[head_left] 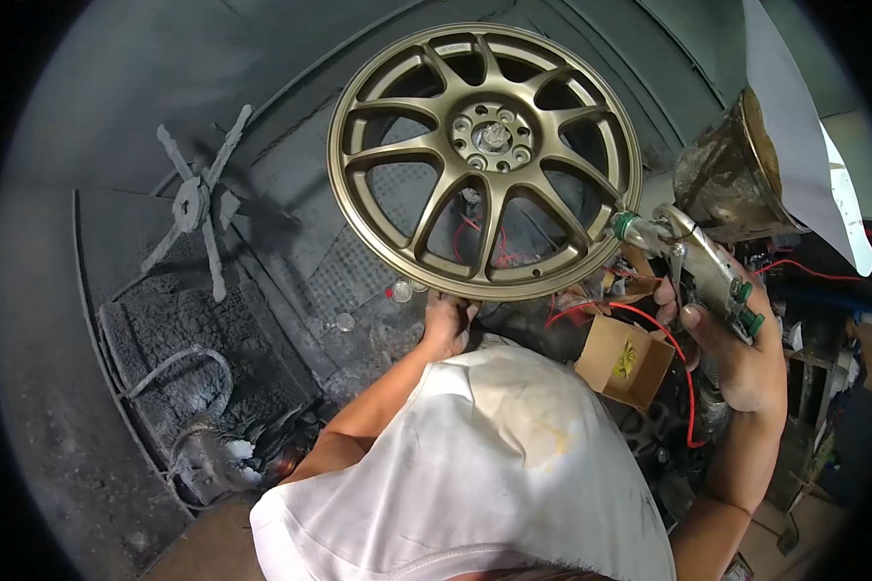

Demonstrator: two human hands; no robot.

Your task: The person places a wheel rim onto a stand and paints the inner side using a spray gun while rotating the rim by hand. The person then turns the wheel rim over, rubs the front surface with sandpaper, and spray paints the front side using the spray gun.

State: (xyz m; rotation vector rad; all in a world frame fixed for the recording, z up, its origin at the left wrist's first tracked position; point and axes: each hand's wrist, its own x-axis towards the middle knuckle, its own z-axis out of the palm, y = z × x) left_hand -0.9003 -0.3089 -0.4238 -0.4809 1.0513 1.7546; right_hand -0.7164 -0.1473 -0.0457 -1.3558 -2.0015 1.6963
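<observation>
A bronze-gold multi-spoke alloy wheel (495, 205) fills the upper middle, its face toward me. My left hand (446, 327) is at its lower edge, fingers curled and partly hidden by the rim; what they hold does not show. On the right, my right hand (731, 353) is closed around a metal spray gun (700, 266) with green fittings. The gun's nozzle points left at the wheel's lower right edge, appearing close to it. A paint-crusted metal cup (731, 174) is above the gun, with a pale sheet (809, 136) beside its mouth.
A grey-coated cross-shaped stand (194, 205) is at left, above a dark crusted block (170, 334). An open cardboard box (601, 353) lies below the wheel at right. A red hose (690, 387) trails near my right arm. Grey panels enclose the area behind the wheel.
</observation>
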